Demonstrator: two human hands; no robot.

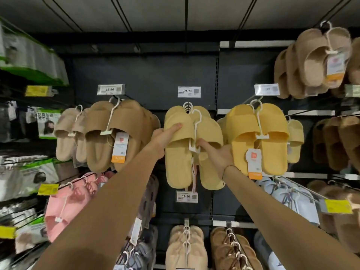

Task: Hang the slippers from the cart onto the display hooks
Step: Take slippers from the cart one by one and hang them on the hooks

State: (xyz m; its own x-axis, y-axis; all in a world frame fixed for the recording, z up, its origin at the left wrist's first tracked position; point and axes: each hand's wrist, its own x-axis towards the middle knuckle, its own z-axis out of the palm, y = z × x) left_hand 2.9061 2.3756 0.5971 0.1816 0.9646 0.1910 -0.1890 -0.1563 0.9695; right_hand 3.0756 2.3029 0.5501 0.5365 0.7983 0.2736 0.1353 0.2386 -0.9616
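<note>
A pair of pale yellow slippers (179,158) on a white plastic hanger (195,131) is held up against the dark display wall, in front of more pale yellow pairs on the middle hook (187,106). My left hand (165,137) grips the left slipper's strap from the side. My right hand (216,152) holds the right slipper near the hanger's lower clip. The hanger's hook top sits just below the display hook; whether it is over the hook I cannot tell. The cart is out of view.
Brown slippers (116,133) hang to the left and bright yellow ones (257,137) to the right. Price tags (189,92) sit above the hooks. Pink (66,203), beige (185,248) and pale blue (288,197) pairs hang below. Packaged masks (29,55) fill the far left.
</note>
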